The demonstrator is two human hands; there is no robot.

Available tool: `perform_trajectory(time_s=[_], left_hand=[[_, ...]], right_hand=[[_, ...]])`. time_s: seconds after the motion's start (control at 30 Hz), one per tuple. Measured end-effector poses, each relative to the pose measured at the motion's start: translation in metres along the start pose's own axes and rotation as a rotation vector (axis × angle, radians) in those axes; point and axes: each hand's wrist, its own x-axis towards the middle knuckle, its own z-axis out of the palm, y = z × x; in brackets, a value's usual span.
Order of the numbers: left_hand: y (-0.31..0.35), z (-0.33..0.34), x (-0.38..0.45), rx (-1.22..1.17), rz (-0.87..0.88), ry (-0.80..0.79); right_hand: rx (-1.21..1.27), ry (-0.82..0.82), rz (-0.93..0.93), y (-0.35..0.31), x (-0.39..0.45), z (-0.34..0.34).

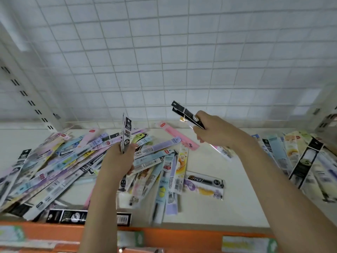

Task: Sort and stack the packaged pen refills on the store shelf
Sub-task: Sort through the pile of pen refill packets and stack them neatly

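- A loose heap of packaged pen refills [60,161] is lying fanned across the left half of the white shelf [209,152], the long thin sleeves overlapping at many angles. They look light, flat and glossy, so they are likely to slide over one another and skid when nudged.
- The left hand [118,161] is gripping a small upright bundle of black-and-white refill packs [126,133] above the heap, fingers curled round the lower part. Held low like this, the tops are free to splay; a grip nearer the middle should be keeping such bendy strips squarer.
- A few stray packs, among them a black one marked OFFICE [205,179], are lying flat on the shelf between the two forearms, near the orange front edge [182,232]. Lying flush, they probably need sliding to the lip or lifting by a corner.
- The right hand [217,130] is clenching a black refill pack [186,113] with a clear sleeve trailing beneath, raised off the shelf and tilted up to the left. The plastic looks soft and slippery, so a pinch across the stiffer header card seems the safer hold.
- A second group of refill packs [299,161] is resting at the shelf's right end, roughly side by side and leaning.
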Motion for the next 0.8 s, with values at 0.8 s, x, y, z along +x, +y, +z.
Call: perform_trajectory(time_s=[0.8], left_hand=[[0.003, -0.033, -0.008, 0.143, 0.103, 0.113]], right_hand=[[-0.233, -0.067, 0.147, -0.005, 0.090, 0.034]])
